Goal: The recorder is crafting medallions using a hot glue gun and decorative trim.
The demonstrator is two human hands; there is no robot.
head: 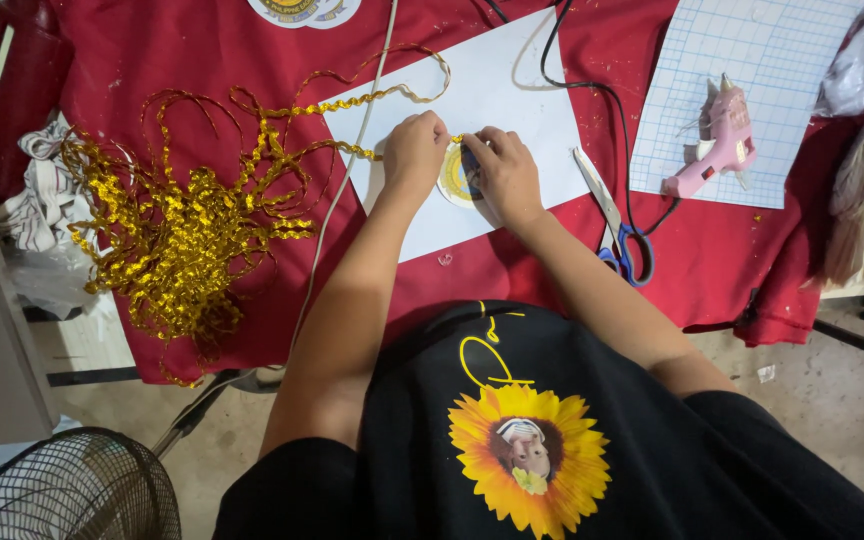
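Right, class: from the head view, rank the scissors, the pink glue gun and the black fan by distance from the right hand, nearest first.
1. Scissors, just right of the right hand.
2. Glue gun, farther right on the grid sheet.
3. Fan, far off at bottom left.

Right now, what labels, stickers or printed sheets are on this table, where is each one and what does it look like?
Round label: between left hand and right hand, on white card; yellow ring, blue centre.
Round stickers: top edge, on red cloth; white, gold ring.
Grid sheet: top right, pale blue squares, under pink glue gun.
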